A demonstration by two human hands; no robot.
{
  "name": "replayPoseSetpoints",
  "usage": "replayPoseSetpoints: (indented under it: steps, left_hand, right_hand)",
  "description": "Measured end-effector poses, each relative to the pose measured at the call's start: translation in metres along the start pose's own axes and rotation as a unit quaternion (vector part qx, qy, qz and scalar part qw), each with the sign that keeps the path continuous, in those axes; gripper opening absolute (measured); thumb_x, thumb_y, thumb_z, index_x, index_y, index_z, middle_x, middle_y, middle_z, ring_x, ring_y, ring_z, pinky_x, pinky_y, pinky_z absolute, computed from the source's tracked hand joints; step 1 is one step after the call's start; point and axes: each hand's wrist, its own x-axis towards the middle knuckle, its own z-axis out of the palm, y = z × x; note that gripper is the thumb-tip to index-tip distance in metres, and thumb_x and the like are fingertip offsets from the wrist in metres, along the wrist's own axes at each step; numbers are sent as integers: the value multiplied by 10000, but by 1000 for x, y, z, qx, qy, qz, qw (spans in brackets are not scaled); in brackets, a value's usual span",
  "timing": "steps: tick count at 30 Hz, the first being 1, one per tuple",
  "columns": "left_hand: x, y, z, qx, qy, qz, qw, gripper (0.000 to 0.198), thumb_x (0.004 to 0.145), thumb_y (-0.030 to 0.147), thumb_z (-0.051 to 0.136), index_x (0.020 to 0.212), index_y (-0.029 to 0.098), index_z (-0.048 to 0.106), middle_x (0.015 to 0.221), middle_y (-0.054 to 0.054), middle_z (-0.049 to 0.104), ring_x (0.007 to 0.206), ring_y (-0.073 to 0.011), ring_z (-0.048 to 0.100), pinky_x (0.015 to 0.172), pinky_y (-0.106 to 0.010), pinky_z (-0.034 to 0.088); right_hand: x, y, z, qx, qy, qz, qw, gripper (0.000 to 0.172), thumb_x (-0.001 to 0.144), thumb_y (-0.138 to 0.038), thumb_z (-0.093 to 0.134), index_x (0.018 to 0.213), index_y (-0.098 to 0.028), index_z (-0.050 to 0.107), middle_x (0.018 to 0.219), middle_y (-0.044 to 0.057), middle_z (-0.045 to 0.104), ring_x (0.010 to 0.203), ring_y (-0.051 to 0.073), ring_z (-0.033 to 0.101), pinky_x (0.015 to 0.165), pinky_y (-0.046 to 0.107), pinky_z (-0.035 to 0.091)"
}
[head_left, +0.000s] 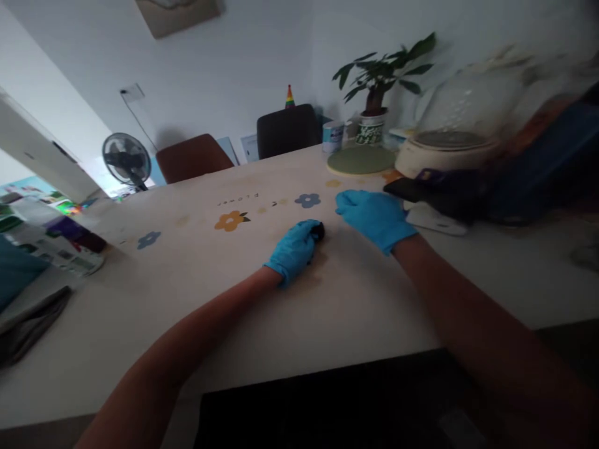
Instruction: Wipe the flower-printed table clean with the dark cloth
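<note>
My left hand (292,251), in a blue glove, rests low over the flower-printed table (224,274). Its fingers close round a small black rounded object (319,231), whose kind I cannot make out. Brownish marks show on the tabletop beside that hand. To the right, my right hand (372,217), gloved in the same blue, is closed with its fingers curled in. Whatever it may hold is hidden. A white flat item (437,221) and a dark thing lie just beyond its wrist.
A round green mat (360,161), a blue-and-white can (332,137) and a potted plant (370,130) stand at the back right. Near them is a clear-domed appliance (449,149). A bottle (56,240) and dark folded cloth (35,324) occupy the left. Chairs (287,131) line the far edge.
</note>
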Motion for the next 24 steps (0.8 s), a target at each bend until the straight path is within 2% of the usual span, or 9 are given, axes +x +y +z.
replayPoseSetpoints:
  steps: [3, 9, 12, 15, 19, 21, 24]
  left_hand:
    - [9, 8, 1, -18, -23, -5, 1000, 423, 1020, 138, 462, 1367, 209, 693, 1469, -124, 722, 1371, -274, 669, 1291, -518, 462]
    - [-9, 43, 19, 52, -89, 167, 981, 359, 1075, 233, 468, 1350, 135, 676, 1464, -165, 693, 1384, -276, 636, 1279, -457, 469]
    - [-19, 55, 25, 134, -108, 213, 962, 407, 1116, 299, 441, 1459, 166, 615, 1619, -166, 584, 1510, -311, 538, 1300, -548, 432]
    - [-22, 58, 21, 205, -118, 181, 955, 455, 1145, 356, 404, 1548, 208, 557, 1729, -149, 474, 1587, -349, 453, 1306, -663, 379]
    - [-20, 38, 5, 228, -99, 99, 964, 469, 1151, 370, 396, 1571, 214, 537, 1740, -137, 467, 1610, -338, 430, 1321, -643, 357]
    - [-21, 17, -10, 236, -76, 50, 967, 466, 1139, 352, 422, 1566, 204, 538, 1744, -142, 462, 1623, -342, 415, 1332, -628, 344]
    - [-30, -26, -43, 246, -25, -18, 969, 445, 1111, 327, 459, 1510, 170, 577, 1720, -180, 481, 1614, -354, 430, 1341, -612, 338]
  right_hand:
    - [-2, -3, -6, -6, -9, 37, 999, 403, 1090, -285, 348, 1181, -177, 726, 1288, 154, 798, 937, 253, 676, 661, 360, 296]
    - [-1, -3, -6, 3, -12, 51, 999, 402, 1113, -276, 359, 1234, -168, 726, 1338, 150, 783, 978, 249, 673, 669, 360, 286]
    - [0, -1, -5, 6, -15, 53, 998, 412, 1122, -292, 353, 1238, -173, 729, 1326, 142, 790, 986, 245, 683, 675, 351, 313]
    - [1, 0, -3, 2, -8, 47, 999, 432, 1124, -299, 333, 1243, -180, 730, 1323, 137, 795, 976, 239, 692, 689, 345, 346]
    - [2, 1, -1, -26, -3, 31, 999, 440, 1110, -273, 318, 1207, -167, 734, 1310, 159, 794, 975, 249, 703, 696, 357, 357]
    - [2, 2, 1, -35, -9, 20, 999, 424, 1099, -260, 327, 1189, -171, 732, 1325, 158, 788, 996, 256, 711, 700, 355, 363]
    - [3, 5, 4, -31, -15, 11, 999, 396, 1079, -267, 356, 1156, -193, 737, 1320, 151, 791, 991, 268, 723, 698, 353, 377]
